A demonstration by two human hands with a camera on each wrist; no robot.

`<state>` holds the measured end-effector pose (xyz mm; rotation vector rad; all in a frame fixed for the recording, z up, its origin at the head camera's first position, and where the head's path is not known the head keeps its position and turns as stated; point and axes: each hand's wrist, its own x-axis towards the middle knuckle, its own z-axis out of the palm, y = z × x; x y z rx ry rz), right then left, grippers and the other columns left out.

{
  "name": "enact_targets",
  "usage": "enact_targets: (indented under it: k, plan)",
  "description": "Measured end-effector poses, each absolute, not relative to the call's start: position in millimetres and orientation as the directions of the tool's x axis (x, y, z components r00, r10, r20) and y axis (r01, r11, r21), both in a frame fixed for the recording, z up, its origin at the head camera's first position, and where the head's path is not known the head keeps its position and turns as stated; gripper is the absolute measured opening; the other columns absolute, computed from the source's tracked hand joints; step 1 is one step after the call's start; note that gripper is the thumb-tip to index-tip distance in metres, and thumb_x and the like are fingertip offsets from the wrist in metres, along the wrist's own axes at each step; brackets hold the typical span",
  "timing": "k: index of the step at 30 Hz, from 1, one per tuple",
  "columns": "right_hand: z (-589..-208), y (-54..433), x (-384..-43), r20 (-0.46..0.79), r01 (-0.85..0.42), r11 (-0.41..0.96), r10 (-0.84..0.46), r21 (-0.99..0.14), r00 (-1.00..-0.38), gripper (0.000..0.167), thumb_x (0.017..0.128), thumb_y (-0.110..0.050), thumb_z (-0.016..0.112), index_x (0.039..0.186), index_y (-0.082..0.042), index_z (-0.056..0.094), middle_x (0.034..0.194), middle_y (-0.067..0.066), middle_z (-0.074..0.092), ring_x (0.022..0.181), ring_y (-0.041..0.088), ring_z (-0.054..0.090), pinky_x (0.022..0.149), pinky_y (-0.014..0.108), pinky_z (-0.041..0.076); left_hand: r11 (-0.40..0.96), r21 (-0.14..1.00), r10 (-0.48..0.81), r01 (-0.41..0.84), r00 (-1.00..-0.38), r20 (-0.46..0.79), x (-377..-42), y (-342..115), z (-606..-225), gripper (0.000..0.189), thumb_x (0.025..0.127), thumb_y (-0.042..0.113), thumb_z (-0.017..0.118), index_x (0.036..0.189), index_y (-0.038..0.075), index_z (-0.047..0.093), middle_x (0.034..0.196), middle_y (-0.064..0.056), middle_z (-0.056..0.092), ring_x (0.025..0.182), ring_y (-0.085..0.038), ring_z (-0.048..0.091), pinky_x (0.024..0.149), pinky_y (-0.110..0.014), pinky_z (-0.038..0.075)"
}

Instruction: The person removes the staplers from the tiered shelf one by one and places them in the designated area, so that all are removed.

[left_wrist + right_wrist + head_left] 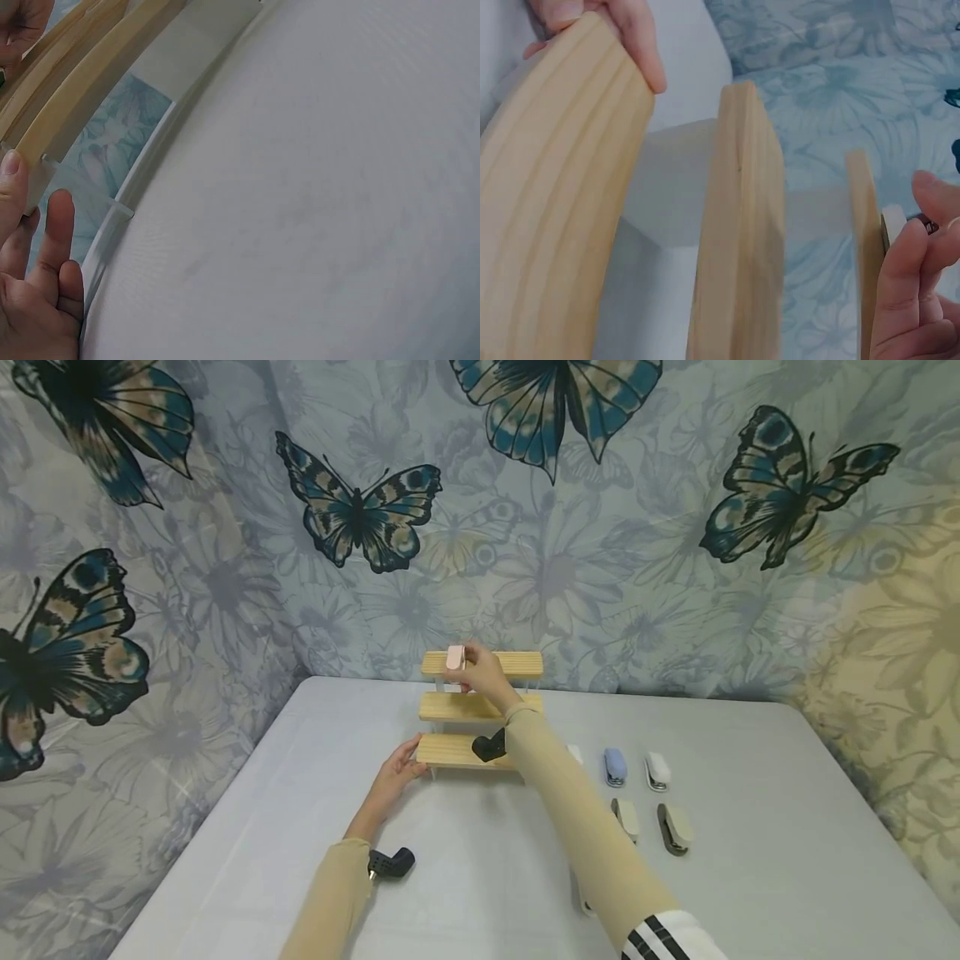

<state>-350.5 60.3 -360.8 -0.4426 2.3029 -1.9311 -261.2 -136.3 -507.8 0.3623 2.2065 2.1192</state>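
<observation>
A three-tier wooden display rack (450, 705) with clear side supports stands near the back of the table. My right hand (486, 677) holds a small pink stapler (455, 657) at the left part of the top tier. From the right wrist view, the stapler (889, 225) lies close against the top plank, partly covered by the fingers. My left hand (397, 772) pinches the left end of the lowest tier. In the left wrist view its thumb (10, 184) is on the plank, with other fingers behind and below.
Right of the rack lie a blue stapler (616, 766), a white stapler (657, 771), a cream stapler (626, 820) and a dark-based cream stapler (677, 828). My right sleeve (577, 814) partly hides others. A butterfly-patterned cloth (600, 585) hangs behind the table.
</observation>
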Motion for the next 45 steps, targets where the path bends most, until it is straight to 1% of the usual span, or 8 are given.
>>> enact_targets:
  k: [5, 12, 17, 24, 29, 32, 36, 45]
  plan:
    - [-361, 73, -342, 0.096, -0.151, 0.156, -0.314, -0.976, -0.945, 0.073, 0.076, -0.011, 0.072, 0.136, 0.000, 0.031, 0.129, 0.016, 0.044, 0.055, 0.017, 0.051, 0.053, 0.025, 0.049, 0.018, 0.994, 0.200, 0.111, -0.974, 0.105, -260, -136, -504, 0.058, 0.087, 0.014, 0.059, 0.137, 0.005, 0.032, 0.139, -0.007, 0.034, 0.101, -0.018, 0.053, 0.088, -0.031, 0.042]
    - [-371, 112, -312, 0.138, -0.212, 0.181, -0.353, -0.960, -0.925, 0.072, 0.074, -0.011, 0.074, 0.135, -0.005, 0.036, 0.129, 0.015, 0.044, 0.063, 0.026, 0.057, 0.052, 0.034, 0.049, 0.021, 0.995, 0.227, 0.093, -0.970, 0.085, -258, -136, -498, 0.057, 0.089, 0.010, 0.056, 0.138, 0.003, 0.028, 0.140, -0.012, 0.031, 0.101, -0.019, 0.054, 0.091, -0.033, 0.040]
    - [-382, 144, -289, 0.143, -0.228, 0.209, -0.356, -0.951, -0.923, 0.070, 0.073, -0.007, 0.074, 0.134, -0.004, 0.038, 0.133, 0.017, 0.038, 0.060, 0.035, 0.058, 0.051, 0.040, 0.049, 0.030, 0.993, 0.210, 0.116, -0.972, 0.107, -261, -136, -497, 0.057, 0.088, 0.014, 0.057, 0.138, 0.005, 0.030, 0.141, -0.007, 0.030, 0.109, -0.022, 0.050, 0.092, -0.033, 0.038]
    - [-392, 182, -258, 0.137, -0.212, 0.197, -0.340, -0.957, -0.931, 0.074, 0.071, -0.009, 0.076, 0.134, -0.003, 0.037, 0.134, 0.021, 0.037, 0.049, 0.026, 0.054, 0.045, 0.035, 0.047, 0.039, 0.987, 0.212, 0.158, -0.966, 0.146, -269, -134, -498, 0.058, 0.088, 0.020, 0.059, 0.138, 0.007, 0.032, 0.140, -0.007, 0.032, 0.111, -0.022, 0.049, 0.092, -0.035, 0.038]
    - [-392, 204, -236, 0.091, -0.163, 0.181, -0.351, -0.970, -0.932, 0.074, 0.072, -0.007, 0.075, 0.134, -0.001, 0.035, 0.137, 0.023, 0.030, 0.044, 0.015, 0.049, 0.044, 0.033, 0.046, 0.029, 0.991, 0.234, 0.127, -0.965, 0.117, -268, -131, -489, 0.057, 0.089, 0.014, 0.057, 0.138, 0.005, 0.030, 0.141, -0.010, 0.031, 0.103, -0.020, 0.053, 0.094, -0.037, 0.037]
    - [-395, 222, -222, 0.062, -0.134, 0.186, -0.349, -0.973, -0.935, 0.074, 0.072, -0.005, 0.074, 0.135, -0.002, 0.034, 0.140, 0.023, 0.026, 0.045, 0.015, 0.047, 0.044, 0.034, 0.045, 0.009, 0.993, 0.230, 0.120, -0.966, 0.115, -271, -128, -493, 0.056, 0.089, 0.012, 0.057, 0.138, 0.006, 0.031, 0.140, -0.009, 0.031, 0.102, -0.017, 0.053, 0.093, -0.038, 0.037]
    - [-404, 249, -201, 0.075, -0.152, 0.207, -0.339, -0.966, -0.938, 0.074, 0.072, -0.006, 0.074, 0.134, 0.000, 0.034, 0.140, 0.025, 0.022, 0.043, 0.017, 0.045, 0.042, 0.037, 0.044, -0.002, 0.991, 0.221, 0.133, -0.967, 0.130, -274, -125, -499, 0.057, 0.088, 0.015, 0.058, 0.137, 0.007, 0.031, 0.139, -0.009, 0.033, 0.103, -0.021, 0.053, 0.093, -0.038, 0.038]
    - [-420, 294, -152, 0.128, -0.198, 0.207, -0.312, -0.958, -0.942, 0.068, 0.069, 0.005, 0.073, 0.127, 0.009, 0.037, 0.132, 0.033, 0.030, 0.042, 0.007, 0.043, 0.036, 0.030, 0.042, 0.020, 0.990, 0.206, 0.138, -0.970, 0.131, -262, -122, -482, 0.057, 0.088, 0.011, 0.057, 0.138, 0.002, 0.030, 0.136, -0.015, 0.037, 0.094, -0.016, 0.056, 0.092, -0.038, 0.038]
